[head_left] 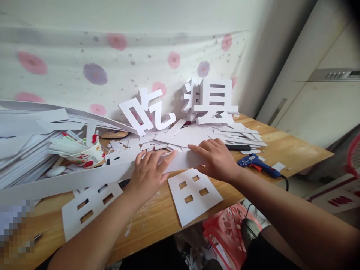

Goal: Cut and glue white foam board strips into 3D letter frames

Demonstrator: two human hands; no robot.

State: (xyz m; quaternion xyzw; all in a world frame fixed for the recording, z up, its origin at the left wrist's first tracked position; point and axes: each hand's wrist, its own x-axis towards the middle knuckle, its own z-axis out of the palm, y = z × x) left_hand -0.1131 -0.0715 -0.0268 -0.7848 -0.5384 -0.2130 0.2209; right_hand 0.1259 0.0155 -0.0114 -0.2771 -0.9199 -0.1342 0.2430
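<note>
A long white board strip [84, 179] runs on edge across the table from the lower left to my hands. My left hand [149, 170] is on the strip, its fingers over the top edge and its thumb on the near side. My right hand [218, 159] holds the strip's right end, fingers reaching over the top. Just below the hands lies a flat white panel [184, 212] with several rectangular holes. Another white panel with cut holes [71, 217] lies by my left forearm, partly hidden by it.
White cut-out characters [216, 108] stand at the back by the flowered cloth. Offcuts [239, 133] cover much of the table, with a paper tub [91, 157] and piled strips [17, 157] at left. A blue glue gun [261, 165] lies right, above a red plastic stool [225, 228].
</note>
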